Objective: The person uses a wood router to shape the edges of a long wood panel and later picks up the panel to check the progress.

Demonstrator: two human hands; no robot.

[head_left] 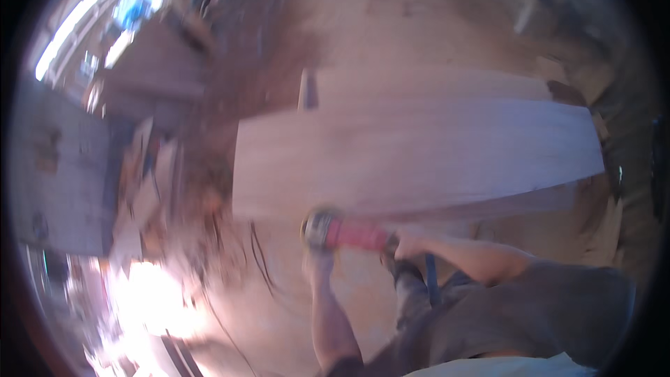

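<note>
A red angle grinder (357, 235) with a dark metal head is held level in front of me, near the front edge of a pale wooden panel (419, 157). My right hand (410, 244) is closed round the rear end of its body. At the head end, my left hand (319, 263) grips the tool from below; motion blur hides its separate fingers. The disc side of the head cannot be made out clearly, and whether it touches the panel is not visible.
Behind the panel lies a second pale board (433, 85). Cables (259, 258) trail over the dusty floor left of my arm. A grey cabinet (63, 174) and wood offcuts (150, 199) stand at the left. Strong light glares at the lower left.
</note>
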